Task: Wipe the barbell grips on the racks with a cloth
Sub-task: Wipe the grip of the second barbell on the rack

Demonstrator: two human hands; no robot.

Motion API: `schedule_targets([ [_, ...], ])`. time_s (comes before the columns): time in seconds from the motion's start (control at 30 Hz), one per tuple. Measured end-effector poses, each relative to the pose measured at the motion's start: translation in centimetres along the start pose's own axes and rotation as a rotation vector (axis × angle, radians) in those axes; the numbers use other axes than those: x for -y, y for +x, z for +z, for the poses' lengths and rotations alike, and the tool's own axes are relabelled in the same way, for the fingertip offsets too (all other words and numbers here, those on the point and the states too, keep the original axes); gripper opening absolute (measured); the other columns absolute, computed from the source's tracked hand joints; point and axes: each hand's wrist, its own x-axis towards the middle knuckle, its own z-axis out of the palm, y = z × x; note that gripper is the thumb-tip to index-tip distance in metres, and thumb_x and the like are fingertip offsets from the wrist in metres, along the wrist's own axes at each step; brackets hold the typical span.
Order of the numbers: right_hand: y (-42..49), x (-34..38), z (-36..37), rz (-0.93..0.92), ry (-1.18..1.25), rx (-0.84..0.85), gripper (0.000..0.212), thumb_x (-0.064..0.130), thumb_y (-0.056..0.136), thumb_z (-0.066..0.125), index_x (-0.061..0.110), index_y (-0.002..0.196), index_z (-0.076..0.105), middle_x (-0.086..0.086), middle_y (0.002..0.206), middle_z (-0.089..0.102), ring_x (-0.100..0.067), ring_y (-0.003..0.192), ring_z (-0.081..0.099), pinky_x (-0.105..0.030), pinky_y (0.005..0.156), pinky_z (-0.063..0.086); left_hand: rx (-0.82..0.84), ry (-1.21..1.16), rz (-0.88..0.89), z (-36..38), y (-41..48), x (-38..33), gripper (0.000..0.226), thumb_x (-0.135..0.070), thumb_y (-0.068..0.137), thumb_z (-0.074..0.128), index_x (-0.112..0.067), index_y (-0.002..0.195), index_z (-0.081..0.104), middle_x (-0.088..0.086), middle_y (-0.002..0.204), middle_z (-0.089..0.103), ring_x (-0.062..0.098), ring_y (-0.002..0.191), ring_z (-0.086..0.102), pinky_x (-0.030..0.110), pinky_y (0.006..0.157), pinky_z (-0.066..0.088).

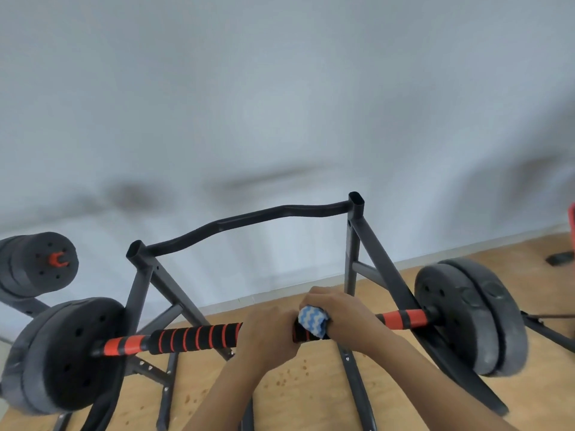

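Right hand (337, 312) is pressing a blue-and-white cloth (312, 321) around the barbell's foam grip (193, 337), left hand (269, 332) clenching the bar beside it — the barbell is resting on the rack (385, 275), and hard rubbing is risking rolling it off.

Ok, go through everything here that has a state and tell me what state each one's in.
Barbell: resting across the rack, plates on both ends.
Rack: standing upright on the wooden floor.
Cloth: bunched, wrapped over the foam grip.
Left hand: gripping the bar beside the cloth.
Right hand: gripping the cloth around the bar.
Second barbell: only its plates show, far left.
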Motion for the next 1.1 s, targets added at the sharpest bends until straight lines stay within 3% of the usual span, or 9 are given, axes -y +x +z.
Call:
schedule_targets([
  [0.23,0.6,0.4,-0.2,-0.032,-0.05,0.021,0.037,0.007,0.086,0.063,0.035,0.108,0.057,0.022,0.104,0.049,-0.004,0.095,0.05,-0.021,0.076,0.049,0.273,-0.061,-0.016,-2.0,1.8,0.5,0.017,-0.043,0.084,0.062,-0.026,0.085,0.058,-0.005,0.071,0.061,0.017,0.064,0.058,0.038,0.067,0.059],
  [0.3,0.7,0.6,-0.3,-0.03,-0.07,0.031,0.037,0.007,0.086,0.063,0.035,0.11,0.057,0.022,0.105,0.047,-0.005,0.097,0.048,-0.027,0.08,0.053,0.391,-0.172,-0.008,-2.5,2.6,0.9,0.025,-0.042,0.081,0.072,-0.023,0.095,0.063,-0.003,0.084,0.068,0.02,0.074,0.062,0.039,0.075,0.058],
  [0.4,0.5,0.7,-0.2,-0.022,-0.081,0.026,0.035,0.017,0.089,0.068,0.036,0.115,0.054,0.019,0.112,0.05,-0.005,0.099,0.05,-0.024,0.083,0.052,0.61,-0.368,-0.015,-3.0,3.6,1.5,0.048,-0.045,0.079,0.083,-0.022,0.118,0.065,0.0,0.107,0.072,0.024,0.096,0.066,0.038,0.092,0.054],
  [0.47,0.1,0.7,0.2,-0.008,-0.125,-0.003,0.036,0.024,0.09,0.069,0.037,0.118,0.051,0.017,0.118,0.052,-0.006,0.102,0.051,-0.023,0.085,0.051,0.653,-0.423,-0.007,-3.0,3.9,1.8,0.051,-0.05,0.078,0.084,-0.021,0.116,0.065,0.003,0.106,0.075,0.026,0.096,0.07,0.035,0.092,0.055],
  [0.53,-0.4,0.5,0.7,-0.003,-0.176,-0.045,0.039,0.023,0.089,0.068,0.037,0.121,0.049,0.017,0.121,0.052,-0.007,0.106,0.052,-0.025,0.086,0.051,0.542,-0.334,0.016,-2.5,3.5,1.6,0.042,-0.051,0.079,0.079,-0.025,0.109,0.066,-0.002,0.096,0.075,0.023,0.087,0.071,0.032,0.082,0.056],
  [0.63,-0.4,0.4,1.1,-0.013,-0.198,-0.088,0.044,0.019,0.086,0.065,0.039,0.122,0.048,0.018,0.122,0.052,-0.008,0.109,0.052,-0.025,0.083,0.048,0.106,-0.064,-0.005,-0.4,1.1,0.6,0.026,-0.05,0.083,0.061,-0.032,0.102,0.06,-0.009,0.087,0.068,0.013,0.077,0.064,0.031,0.069,0.055],
  [0.73,-0.1,0.6,1.2,-0.032,-0.214,-0.086,0.044,0.019,0.085,0.066,0.039,0.119,0.046,0.019,0.121,0.05,-0.008,0.106,0.052,-0.025,0.083,0.049,-0.094,-0.079,-0.068,1.9,-0.9,0.1,0.016,-0.049,0.089,0.054,-0.034,0.094,0.056,-0.012,0.081,0.064,0.009,0.069,0.061,0.031,0.064,0.055],
  [0.93,0.1,0.4,1.3,-0.046,-0.217,-0.076,0.046,0.024,0.083,0.074,0.036,0.119,0.048,0.017,0.12,0.051,-0.007,0.105,0.053,-0.025,0.084,0.052,-0.059,0.008,-0.039,0.8,0.0,0.2,0.016,-0.042,0.088,0.051,-0.031,0.095,0.06,-0.008,0.08,0.068,0.015,0.068,0.063,0.035,0.065,0.058],
  [1.1,0.3,0.1,1.1,-0.067,-0.2,-0.089,0.046,0.019,0.078,0.074,0.035,0.115,0.05,0.018,0.118,0.05,-0.005,0.105,0.05,-0.023,0.076,0.047,0.2,-0.073,-0.074,-0.8,2.0,0.7,0.023,-0.047,0.086,0.063,-0.024,0.085,0.064,-0.006,0.072,0.064,0.016,0.063,0.061,0.035,0.064,0.06],
])
